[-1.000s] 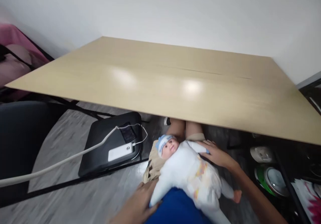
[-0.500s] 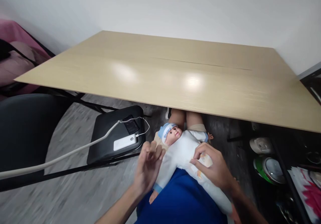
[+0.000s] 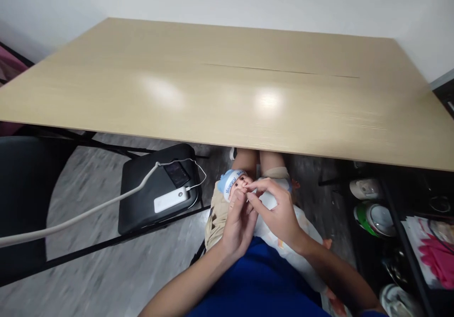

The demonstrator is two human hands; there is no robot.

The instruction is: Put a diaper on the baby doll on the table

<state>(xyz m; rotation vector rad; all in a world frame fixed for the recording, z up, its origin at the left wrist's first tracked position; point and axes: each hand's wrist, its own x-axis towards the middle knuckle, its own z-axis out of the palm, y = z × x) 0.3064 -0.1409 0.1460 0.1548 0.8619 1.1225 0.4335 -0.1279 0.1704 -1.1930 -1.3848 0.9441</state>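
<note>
At far left, well apart from the left hand, a black folding chair (image 3: 136, 210) bears a dark flat device (image 3: 177, 172) and, nearer the hand, a white power bank (image 3: 170, 200); a pale cable (image 3: 46, 232) runs across the seat from the left edge. The left hand (image 3: 241, 227) is raised, its fingers bent and its thumb upright. Just beyond it shows the doll's blue-and-white lettered cap (image 3: 230, 180). The doll (image 3: 265, 231) lies face up across the person's lap, beneath and between the two hands. The right hand (image 3: 280, 210) reaches inward over the doll's torso, thumb and forefinger extended, so that the fingertips of both hands come together; whether anything small is held between them cannot be told. Ahead of both hands extends the wooden desk (image 3: 227, 104). To the right of the right hand, well apart, a dark shelf unit (image 3: 407, 246) holds a white object (image 3: 365, 188), a green-sided container (image 3: 374, 218) and, farthest from the hand, a bright pink item (image 3: 438, 260).
</note>
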